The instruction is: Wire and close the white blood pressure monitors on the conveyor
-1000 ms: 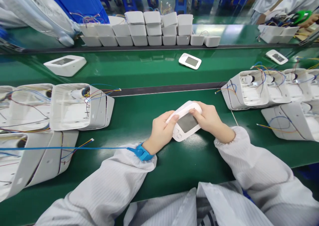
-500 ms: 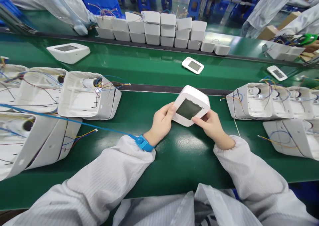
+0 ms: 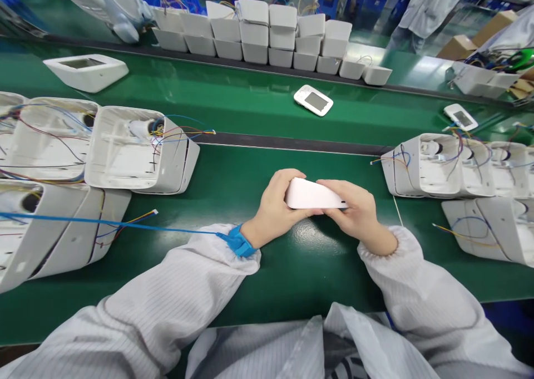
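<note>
Between both hands is a white plastic device [image 3: 312,194], turned so that a plain side faces me; its screen is out of sight. My left hand [image 3: 280,202] wraps round its left end, fingers on top and thumb below. Around the right end closes my right hand [image 3: 354,206], its thumb along the near lower edge close to the left thumb. A blue wrist strap [image 3: 241,241] with a blue cord circles my left wrist. Green table surface [image 3: 308,273] lies beneath the hands.
White open housings with loose wires stand at left [image 3: 137,151] and right [image 3: 434,165]. On the green belt [image 3: 208,98] lie several screen devices, one a white panel [image 3: 314,100]. Stacked white housings [image 3: 254,34] line the far ledge. The blue cord [image 3: 125,223] stretches leftward.
The white device has been tipped in my hands, from its screen showing to a side edge showing. Both hands have shifted their hold on it. Devices on the belt appear further left.
</note>
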The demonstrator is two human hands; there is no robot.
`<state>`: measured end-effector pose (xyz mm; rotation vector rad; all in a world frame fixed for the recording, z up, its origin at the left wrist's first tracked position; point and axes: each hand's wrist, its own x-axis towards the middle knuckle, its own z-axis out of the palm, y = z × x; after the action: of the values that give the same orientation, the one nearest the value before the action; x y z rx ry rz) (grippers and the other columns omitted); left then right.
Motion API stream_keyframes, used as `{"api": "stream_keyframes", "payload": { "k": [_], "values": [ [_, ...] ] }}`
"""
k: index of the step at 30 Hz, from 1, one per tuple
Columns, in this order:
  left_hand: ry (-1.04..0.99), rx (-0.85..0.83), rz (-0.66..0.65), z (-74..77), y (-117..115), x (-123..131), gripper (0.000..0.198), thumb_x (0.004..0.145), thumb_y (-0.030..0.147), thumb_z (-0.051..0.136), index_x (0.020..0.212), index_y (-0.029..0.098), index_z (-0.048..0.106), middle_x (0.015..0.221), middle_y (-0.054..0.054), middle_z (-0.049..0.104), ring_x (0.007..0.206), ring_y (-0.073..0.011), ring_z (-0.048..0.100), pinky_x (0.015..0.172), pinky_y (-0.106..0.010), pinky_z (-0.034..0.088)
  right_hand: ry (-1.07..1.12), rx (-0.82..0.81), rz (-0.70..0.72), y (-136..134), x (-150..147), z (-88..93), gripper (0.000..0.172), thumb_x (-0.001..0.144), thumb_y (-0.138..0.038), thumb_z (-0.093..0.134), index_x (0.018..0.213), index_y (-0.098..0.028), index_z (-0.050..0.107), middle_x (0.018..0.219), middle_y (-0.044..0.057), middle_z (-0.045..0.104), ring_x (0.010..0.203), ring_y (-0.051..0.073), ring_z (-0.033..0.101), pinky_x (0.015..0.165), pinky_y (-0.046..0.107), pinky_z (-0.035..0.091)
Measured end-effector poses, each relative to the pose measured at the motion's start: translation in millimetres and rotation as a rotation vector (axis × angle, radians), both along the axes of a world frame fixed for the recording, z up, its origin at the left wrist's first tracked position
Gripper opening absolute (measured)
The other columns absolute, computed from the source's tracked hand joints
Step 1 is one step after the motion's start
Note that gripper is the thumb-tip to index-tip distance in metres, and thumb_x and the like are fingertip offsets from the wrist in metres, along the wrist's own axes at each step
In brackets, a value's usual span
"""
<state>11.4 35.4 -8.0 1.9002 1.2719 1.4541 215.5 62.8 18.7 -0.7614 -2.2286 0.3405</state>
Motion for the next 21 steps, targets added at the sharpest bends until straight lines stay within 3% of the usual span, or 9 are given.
{"api": "stream_keyframes", "payload": {
  "k": [7,12,15,17,21],
  "values": [
    [0.016,0.039,0.016,2.2,3,-3,0.065,0.066,0.05,0.087,0.114,0.021,0.055,0.109,-0.006,0.064,0.1,-0.0217,0.063,0.089,-0.035,0.052,0.01,0.027,-0.054,-1,-6,-4.5,0.035,0.094,-0.039,0.063,0.124,-0.021,0.065,0.114,0.008,0.074,0.101,0.023,0.072,0.088,0.035,0.058],
    [-0.037,-0.032,-0.024,-5.3,7,-4,0.079,0.072,0.052,0.081,0.136,0.022,0.045,0.135,-0.012,0.056,0.124,-0.0271,0.057,0.105,-0.041,0.047,-0.061,-0.006,-0.092,8,0,-8.0,0.044,0.093,-0.05,0.06,0.13,-0.024,0.061,0.12,0.009,0.072,0.105,0.026,0.07,0.09,0.039,0.056],
    [-0.037,-0.056,-0.039,-8.9,8,-3,0.079,0.079,0.05,0.075,0.144,0.023,0.037,0.147,-0.015,0.048,0.135,-0.0299,0.049,0.109,-0.046,0.044,-0.02,-0.035,-0.248,23,14,-15.0,0.051,0.093,-0.057,0.055,0.131,-0.024,0.059,0.123,0.011,0.07,0.105,0.028,0.068,0.089,0.041,0.055],
    [-0.034,-0.119,-0.044,-9.7,9,-2,0.07,0.085,0.046,0.07,0.143,0.024,0.039,0.144,-0.014,0.05,0.132,-0.0287,0.052,0.104,-0.045,0.048,0.013,-0.093,-0.411,36,26,-21.3,0.055,0.094,-0.063,0.048,0.129,-0.021,0.059,0.118,0.012,0.07,0.098,0.028,0.068,0.084,0.041,0.054],
    [-0.02,-0.198,-0.073,-8.0,9,-1,0.046,0.089,0.037,0.063,0.131,0.021,0.052,0.129,-0.012,0.062,0.118,-0.0245,0.062,0.095,-0.04,0.053,0.064,-0.281,-0.632,55,41,-33.3,0.061,0.094,-0.071,0.037,0.1,-0.017,0.066,0.085,0.009,0.071,0.075,0.025,0.065,0.068,0.037,0.051]
  ]
}}
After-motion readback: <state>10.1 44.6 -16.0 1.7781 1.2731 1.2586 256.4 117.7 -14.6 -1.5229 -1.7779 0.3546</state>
